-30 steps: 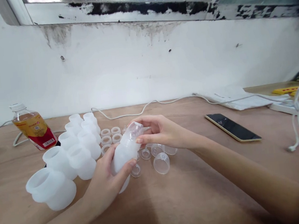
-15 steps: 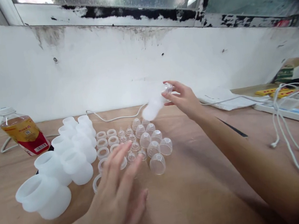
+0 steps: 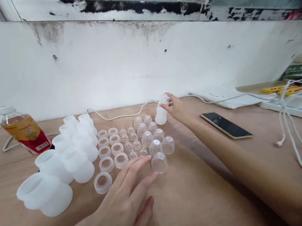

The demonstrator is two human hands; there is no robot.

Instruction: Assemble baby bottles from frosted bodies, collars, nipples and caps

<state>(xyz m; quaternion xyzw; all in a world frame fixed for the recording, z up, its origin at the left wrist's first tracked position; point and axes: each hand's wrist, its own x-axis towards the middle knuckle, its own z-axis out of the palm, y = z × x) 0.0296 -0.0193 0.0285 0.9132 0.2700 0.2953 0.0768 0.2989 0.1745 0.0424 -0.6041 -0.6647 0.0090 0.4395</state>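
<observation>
My right hand [image 3: 174, 107] is closed around the upper part of a white baby bottle [image 3: 161, 114] with a clear cap. The bottle stands upright at the back of the table, behind the clear dome caps [image 3: 154, 148]. My left hand [image 3: 133, 192] is open, fingers stretched toward the nearest clear dome cap [image 3: 159, 163]; whether it touches cannot be made out. Left of the caps lie small clear nipples [image 3: 128, 146] and rows of translucent collar rings [image 3: 104, 151]. Farther left, wide-mouthed white bottle bodies [image 3: 52, 166] stand in two rows.
A tilted drink bottle [image 3: 26, 131] is at the far left. A phone [image 3: 225, 125] lies right of my right forearm. Farther right are a white power strip [image 3: 296, 110], tangled white cables [image 3: 283, 113] and a white sheet [image 3: 225, 97]. A thin cable [image 3: 124, 115] runs along the wall.
My right hand has lowered the baby bottle from a tilt in the air to upright at table level. My left hand has moved right, toward the nearest dome cap. The phone has come into fuller view.
</observation>
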